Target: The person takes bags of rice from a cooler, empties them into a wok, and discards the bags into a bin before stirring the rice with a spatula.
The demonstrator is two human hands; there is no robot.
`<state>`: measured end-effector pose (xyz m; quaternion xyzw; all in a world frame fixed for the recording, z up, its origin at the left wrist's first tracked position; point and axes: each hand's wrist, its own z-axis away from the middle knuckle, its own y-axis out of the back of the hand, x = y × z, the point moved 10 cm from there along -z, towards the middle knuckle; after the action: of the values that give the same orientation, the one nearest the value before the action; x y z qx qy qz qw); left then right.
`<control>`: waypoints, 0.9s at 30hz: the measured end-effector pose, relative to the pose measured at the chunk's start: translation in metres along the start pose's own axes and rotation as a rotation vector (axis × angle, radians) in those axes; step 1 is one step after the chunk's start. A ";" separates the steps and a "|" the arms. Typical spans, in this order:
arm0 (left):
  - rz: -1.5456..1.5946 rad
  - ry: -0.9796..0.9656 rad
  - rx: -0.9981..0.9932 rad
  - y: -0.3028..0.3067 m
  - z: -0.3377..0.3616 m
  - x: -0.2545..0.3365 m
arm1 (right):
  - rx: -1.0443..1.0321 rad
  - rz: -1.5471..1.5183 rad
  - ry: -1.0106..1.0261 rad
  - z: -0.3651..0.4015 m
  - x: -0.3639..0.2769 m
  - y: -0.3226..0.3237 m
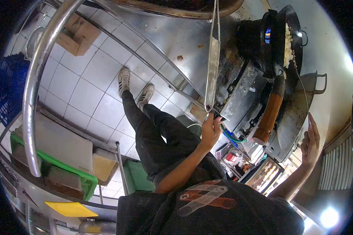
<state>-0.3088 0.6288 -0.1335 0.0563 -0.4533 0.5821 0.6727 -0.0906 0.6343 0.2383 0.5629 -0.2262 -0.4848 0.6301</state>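
We note: left hand (211,131) fingers wrapped tight round end of long metal handle (213,58); right hand (310,143) fingers stretched straight, spread, beside wok (292,117).

I see a steel tabletop (172,39) with brown crumbs (180,58) at twelve o'clock and a black wok (288,43) at two. The white-tiled floor (82,84) holds what may be a wooden box (76,35) at eleven.

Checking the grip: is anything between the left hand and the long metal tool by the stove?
Nothing visible. The left hand is at the lower end of the long metal tool, fingers reaching it beside the stove. A closed grip is unclear.
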 end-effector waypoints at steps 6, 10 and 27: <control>0.015 -0.097 0.038 0.024 -0.014 0.026 | 0.094 0.146 -0.116 0.001 -0.007 0.010; -0.142 -0.161 0.013 0.028 -0.021 0.041 | 0.048 0.136 -0.073 -0.012 0.000 0.007; -0.347 -0.277 0.059 0.031 -0.020 0.058 | 0.009 0.076 -0.046 -0.024 -0.012 -0.002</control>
<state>-0.3292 0.6929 -0.1204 0.2324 -0.5078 0.4575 0.6920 -0.0764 0.6563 0.2336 0.5453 -0.2640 -0.4724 0.6401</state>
